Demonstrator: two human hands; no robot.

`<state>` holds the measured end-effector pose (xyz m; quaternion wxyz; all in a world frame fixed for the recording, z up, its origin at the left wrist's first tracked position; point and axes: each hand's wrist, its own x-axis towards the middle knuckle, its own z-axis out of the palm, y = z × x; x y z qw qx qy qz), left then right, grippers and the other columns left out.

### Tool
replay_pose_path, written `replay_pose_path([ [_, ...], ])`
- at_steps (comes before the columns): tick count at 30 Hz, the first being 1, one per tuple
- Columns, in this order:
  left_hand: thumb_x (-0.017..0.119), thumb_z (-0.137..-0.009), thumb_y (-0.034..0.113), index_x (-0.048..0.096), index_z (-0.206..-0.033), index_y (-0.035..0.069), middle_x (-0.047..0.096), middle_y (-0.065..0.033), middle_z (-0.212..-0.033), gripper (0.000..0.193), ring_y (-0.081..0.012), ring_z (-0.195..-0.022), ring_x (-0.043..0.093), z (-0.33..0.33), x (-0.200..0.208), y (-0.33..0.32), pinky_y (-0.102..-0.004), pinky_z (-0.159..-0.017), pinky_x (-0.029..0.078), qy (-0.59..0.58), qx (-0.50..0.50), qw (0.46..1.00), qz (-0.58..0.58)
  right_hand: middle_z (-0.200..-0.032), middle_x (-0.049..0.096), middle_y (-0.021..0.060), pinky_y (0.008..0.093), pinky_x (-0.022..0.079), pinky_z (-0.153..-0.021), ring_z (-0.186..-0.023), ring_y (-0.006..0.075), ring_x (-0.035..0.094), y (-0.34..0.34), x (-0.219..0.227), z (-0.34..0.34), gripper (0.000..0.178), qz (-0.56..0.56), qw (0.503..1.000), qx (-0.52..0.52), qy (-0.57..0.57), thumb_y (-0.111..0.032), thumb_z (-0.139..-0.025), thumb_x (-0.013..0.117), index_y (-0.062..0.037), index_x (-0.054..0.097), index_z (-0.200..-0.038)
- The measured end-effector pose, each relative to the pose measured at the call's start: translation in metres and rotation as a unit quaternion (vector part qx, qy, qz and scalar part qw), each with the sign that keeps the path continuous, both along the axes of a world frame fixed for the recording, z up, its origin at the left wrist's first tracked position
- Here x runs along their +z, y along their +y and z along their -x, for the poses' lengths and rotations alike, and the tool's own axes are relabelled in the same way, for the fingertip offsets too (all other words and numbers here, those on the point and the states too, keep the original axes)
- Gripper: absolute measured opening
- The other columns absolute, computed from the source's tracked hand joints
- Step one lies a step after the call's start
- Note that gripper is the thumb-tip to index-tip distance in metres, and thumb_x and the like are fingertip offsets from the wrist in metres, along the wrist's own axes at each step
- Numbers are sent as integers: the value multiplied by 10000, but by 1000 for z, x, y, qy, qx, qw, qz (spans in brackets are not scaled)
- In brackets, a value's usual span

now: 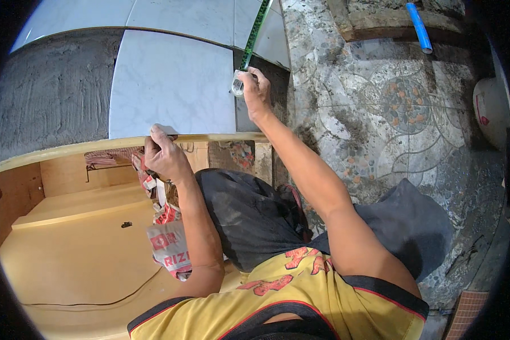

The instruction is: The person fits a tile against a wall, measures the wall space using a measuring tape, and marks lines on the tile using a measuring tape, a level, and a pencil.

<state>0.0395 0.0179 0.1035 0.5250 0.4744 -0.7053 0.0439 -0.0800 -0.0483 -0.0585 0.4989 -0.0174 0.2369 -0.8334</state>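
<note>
Head view, largest item first: one patterned stone floor (374, 102), grey and smeared, on my right. One yellowish cabinet (79, 232), hollow side toward me, below the counter. One mortar bed (56, 90), grey and ridged, bare to the left of the tile, with a narrow strip showing at its right side. One back row of tiles (181, 17), pale and glossy, beyond the bed. One front tile (173, 85), pale and faintly veined, lying on the counter between the two bare patches, its near side at the counter's rim. One left hand (167, 156), half curled at that near side, thumb at the tile's edge; whether it pinched the tile, I could not tell. One right hand (256, 93), closed round the tape case (238, 85) beside the tile's right edge. One tape blade (256, 31), green, drawn out over the back row, its far end out of sight. Handling notes, in my judgement: the blade wanted to lie straight and untwisted, the case square to the tile's edge, my eye directly above the mark, and my left thumb light, lest the tile slide.
</note>
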Motion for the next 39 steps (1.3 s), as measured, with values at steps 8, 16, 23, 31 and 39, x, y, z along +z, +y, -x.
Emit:
replay_pose_path([
  [8, 583, -1020, 240, 557, -678, -12, 546, -20, -588, 426, -95, -555, 436, -7, 0, -1, -288, -523, 347, -15, 15, 1000, -3, -832, 650, 41, 255, 460, -678, -731, 106, 574, 1, -1, 2, 291, -6, 1000, 13, 5, -250, -852, 635, -13, 666, -1019],
  [16, 582, -1019, 226, 562, -674, -10, 547, -17, -591, 418, -88, -560, 441, -1, 0, 1, -279, -527, 350, -10, 6, 1000, -13, -813, 655, 40, 261, 470, -657, -722, 105, 589, -3, -2, 4, 329, 0, 1000, 5, -21, -260, -837, 660, 5, 666, -1033],
  [23, 579, -1017, 223, 589, -692, -17, 558, -20, -598, 405, -88, -560, 464, 4, 6, 0, -267, -528, 372, 13, 5, 1000, -16, -796, 658, 41, 272, 475, -661, -712, 117, 591, -10, 1, 3, 373, -10, 1000, -6, 17, -288, -836, 672, 14, 669, -1055],
  [31, 604, -997, 192, 565, -665, -13, 498, 23, -564, 393, -55, -548, 416, -2, 0, -1, -263, -488, 330, -8, 43, 999, 24, -880, 650, 60, 285, 490, -706, -771, 133, 584, -2, -4, 5, 427, -18, 1000, -16, 1, -268, -845, 664, 53, 633, -1126],
  [39, 605, -997, 177, 553, -665, -1, 488, 29, -571, 380, -52, -540, 399, 0, 3, 1, -260, -481, 315, 11, 8, 1000, 7, -885, 634, 59, 284, 485, -715, -782, 130, 577, -9, -5, 4, 464, 4, 1000, 18, -20, -270, -835, 666, 52, 610, -1163],
])
